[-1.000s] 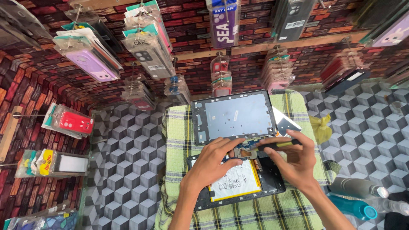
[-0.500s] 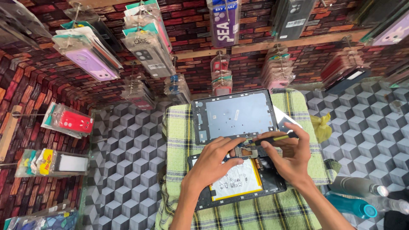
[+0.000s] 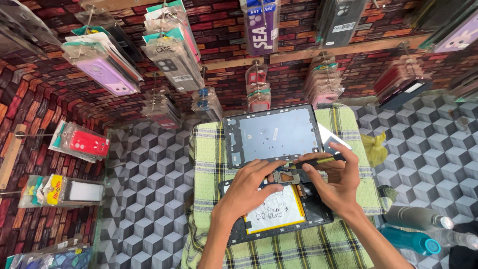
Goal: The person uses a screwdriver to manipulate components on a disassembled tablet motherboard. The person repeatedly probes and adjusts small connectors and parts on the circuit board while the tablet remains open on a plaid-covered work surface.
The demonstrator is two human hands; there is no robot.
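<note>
Opened tablet body lies flat at the near middle of the counter, on a green plaid cloth; white battery pack is exposed inside the dark frame. Left hand is laid over the upper left of the tablet body, fingers curled down onto the board strip along its top edge; nothing is seen gripped in it. Right hand is clenched around a thin yellow-and-black tool, held roughly level, tip pointed left toward the same board strip, just beside the left fingertips.

Detached back panel, grey, inner face up, lies just beyond the tablet body on the same cloth, touching or nearly touching it. One white sheet is partly tucked under its right edge.

Counts: one tablet body, one back panel, one tool, two hands in view.

Counter surface is covered in a grey cube-pattern print; the cloth covers only the middle strip. A crumpled yellow bag sits right of the cloth. Two bottles lie at the right near edge: one grey, one teal.

Room: brick-pattern wall behind, hung with many packaged phone cases on hooks; more packs are hung on the left wall.
</note>
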